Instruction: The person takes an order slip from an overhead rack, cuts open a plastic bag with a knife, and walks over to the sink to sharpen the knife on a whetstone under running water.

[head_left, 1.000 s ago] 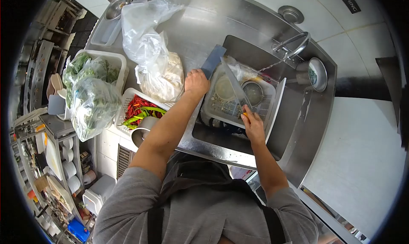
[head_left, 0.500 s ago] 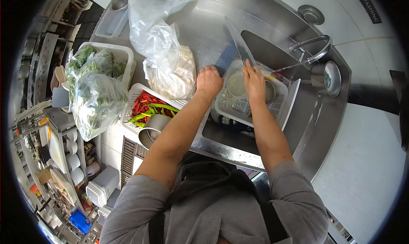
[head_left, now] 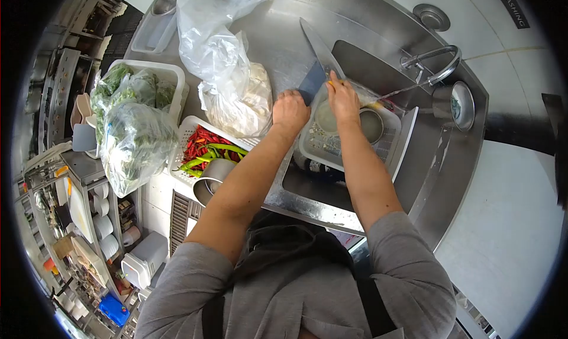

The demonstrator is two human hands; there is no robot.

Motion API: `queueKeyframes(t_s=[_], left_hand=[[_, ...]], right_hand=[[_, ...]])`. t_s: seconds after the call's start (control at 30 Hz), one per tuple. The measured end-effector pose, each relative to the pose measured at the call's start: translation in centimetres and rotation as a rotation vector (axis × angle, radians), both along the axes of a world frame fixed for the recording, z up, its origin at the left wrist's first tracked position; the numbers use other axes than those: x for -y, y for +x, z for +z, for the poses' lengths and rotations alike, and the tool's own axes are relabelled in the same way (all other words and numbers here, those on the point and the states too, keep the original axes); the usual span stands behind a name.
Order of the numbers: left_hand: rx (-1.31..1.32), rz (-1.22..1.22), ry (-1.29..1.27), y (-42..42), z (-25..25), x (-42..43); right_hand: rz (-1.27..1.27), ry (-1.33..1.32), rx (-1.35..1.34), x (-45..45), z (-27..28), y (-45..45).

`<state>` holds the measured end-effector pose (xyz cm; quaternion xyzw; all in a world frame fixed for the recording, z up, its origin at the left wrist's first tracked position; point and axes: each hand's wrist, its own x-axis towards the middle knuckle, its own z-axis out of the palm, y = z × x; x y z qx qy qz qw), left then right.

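My right hand (head_left: 343,99) is closed round the yellowish handle of a long knife (head_left: 315,42). Its blade points up and to the left, lying over or just above a flat blue-grey bar that looks like a sharpening stone (head_left: 312,80). Fingers curled, my left hand (head_left: 290,109) grips the near end of this stone. Beneath my right hand, a pale plastic tub (head_left: 309,152) rests over the sink, with a round metal bowl (head_left: 371,126) in it. Beside my left wrist lies a clear plastic bag (head_left: 251,99) of pale contents.
Red and green chillies (head_left: 204,145) fill a white basket at left, with a metal pot (head_left: 214,176) by them. Bagged greens (head_left: 136,126) sit in a white tub behind. A faucet (head_left: 441,72) runs a thin stream into the sink (head_left: 361,60) at right.
My right hand and the knife have moved left and slightly up, bringing the blade closer to the blue-grey stone. My left hand has stayed in place.
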<state>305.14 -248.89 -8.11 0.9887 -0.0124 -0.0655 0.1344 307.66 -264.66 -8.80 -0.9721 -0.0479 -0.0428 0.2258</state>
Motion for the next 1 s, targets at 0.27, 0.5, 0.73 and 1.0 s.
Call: queueKeyframes(t_s=[0.27, 0.5, 0.73, 1.0], left_hand=[[-0.007, -0.005, 0.009, -0.1, -0.6, 0.1], [0.025, -0.013, 0.01, -0.3, -0.6, 0.1], [0.004, -0.005, 0.007, -0.1, -0.4, 0.1], [0.023, 0.009, -0.03, -0.3, -0.2, -0.1]], right_hand=[[0.031, 0.256, -0.004, 3.9, 1.7, -16.7], [0.084, -0.018, -0.008, 0.2, -1.0, 0.9], [0.068, 0.165, -0.036, 3.4, 1.9, -8.9], [0.082, 0.068, 0.034, 3.5, -1.1, -5.7]])
